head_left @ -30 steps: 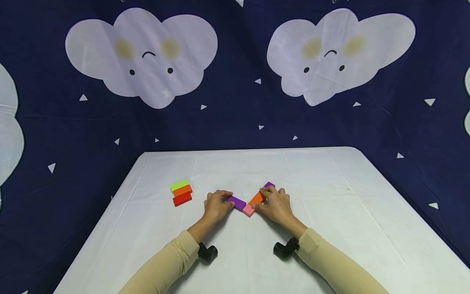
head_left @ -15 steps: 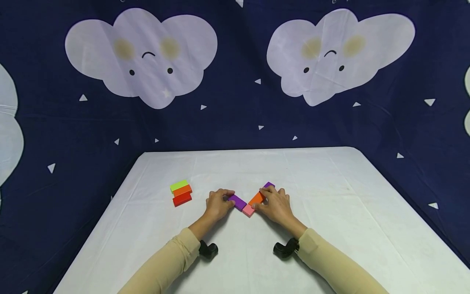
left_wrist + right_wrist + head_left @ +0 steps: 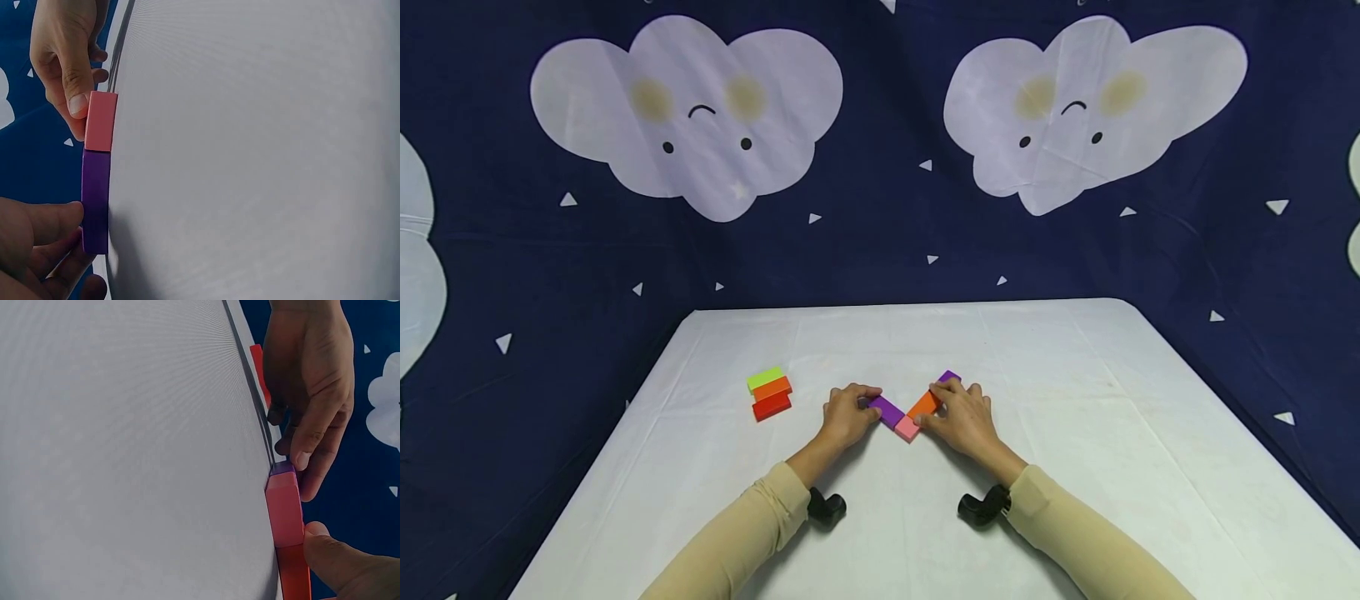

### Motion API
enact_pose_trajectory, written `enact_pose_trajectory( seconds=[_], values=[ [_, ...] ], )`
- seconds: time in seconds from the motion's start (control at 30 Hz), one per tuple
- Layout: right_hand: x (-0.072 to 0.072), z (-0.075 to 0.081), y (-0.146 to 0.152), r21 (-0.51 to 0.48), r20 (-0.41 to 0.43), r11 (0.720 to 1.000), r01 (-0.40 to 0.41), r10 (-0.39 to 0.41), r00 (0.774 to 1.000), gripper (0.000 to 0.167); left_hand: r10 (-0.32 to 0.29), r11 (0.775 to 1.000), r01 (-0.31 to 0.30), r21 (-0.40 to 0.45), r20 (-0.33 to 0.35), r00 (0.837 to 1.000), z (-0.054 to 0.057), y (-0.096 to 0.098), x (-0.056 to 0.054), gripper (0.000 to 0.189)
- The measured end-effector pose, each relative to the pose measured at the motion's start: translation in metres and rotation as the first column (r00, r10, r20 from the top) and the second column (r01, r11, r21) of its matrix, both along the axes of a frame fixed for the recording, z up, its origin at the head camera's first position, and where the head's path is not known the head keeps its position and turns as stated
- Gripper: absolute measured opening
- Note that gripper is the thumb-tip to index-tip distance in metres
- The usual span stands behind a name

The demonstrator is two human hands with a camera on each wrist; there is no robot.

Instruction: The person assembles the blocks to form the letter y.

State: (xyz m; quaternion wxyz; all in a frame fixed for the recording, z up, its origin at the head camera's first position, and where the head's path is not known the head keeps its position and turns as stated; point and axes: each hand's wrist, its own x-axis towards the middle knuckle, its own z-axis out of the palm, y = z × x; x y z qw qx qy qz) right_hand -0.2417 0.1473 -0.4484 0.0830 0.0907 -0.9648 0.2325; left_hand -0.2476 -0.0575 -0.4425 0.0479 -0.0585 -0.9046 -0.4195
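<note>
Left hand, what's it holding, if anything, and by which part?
The left hand pinches a purple block near its end farthest from the pink block.

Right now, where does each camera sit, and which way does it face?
Head: on the head, facing forward and down at the table; left hand, right hand and sleeves show.
Left wrist: worn there, facing the left hand's purple block; both hands show.
Right wrist: worn there, facing the pink block and orange block; both hands show.
Both wrist views share the pink block.
</note>
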Motion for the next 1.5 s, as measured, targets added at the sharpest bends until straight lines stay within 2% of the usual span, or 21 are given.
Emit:
enact_pose_trajectory(
  seconds=[0.17,0.47,0.63,0.77,0.9,1.13,1.5],
  values=[
    [0.0,0.001,0.0,0.004,0.008,1.0,0.002,-0.002,1.0,0.067,0.002,1.0,-0.002,0.023,-0.017,1.0,0.004,-0.001,0.001,0.031],
    [-0.001,0.005,0.0,0.012,0.021,1.0,0.007,-0.007,1.0,0.068,0.022,0.988,-0.024,0.154,0.014,1.0,0.021,-0.006,0.004,0.032],
    [0.0,0.004,0.0,0.016,0.018,1.0,0.002,-0.003,1.0,0.068,0.041,0.987,-0.038,0.159,-0.013,0.999,0.031,-0.022,0.006,0.032],
    [-0.001,0.005,0.0,0.018,0.011,1.0,0.003,-0.003,1.0,0.068,0.098,0.982,-0.092,0.164,-0.027,0.995,0.037,-0.044,0.005,0.032],
    [0.0,0.005,0.0,0.014,0.018,1.0,0.005,-0.005,1.0,0.068,0.151,0.975,-0.146,0.168,-0.021,0.988,0.037,-0.067,0.005,0.034],
    [0.0,0.004,0.0,0.014,0.012,1.0,0.003,-0.003,1.0,0.067,0.236,0.961,-0.237,0.141,0.027,0.971,0.031,-0.102,0.007,0.037],
    [0.001,0.003,-0.001,-0.001,0.006,1.0,-0.007,0.007,1.0,0.066,0.336,0.934,-0.35,0.075,0.146,0.93,0.023,-0.137,0.012,0.041]
  ],
)
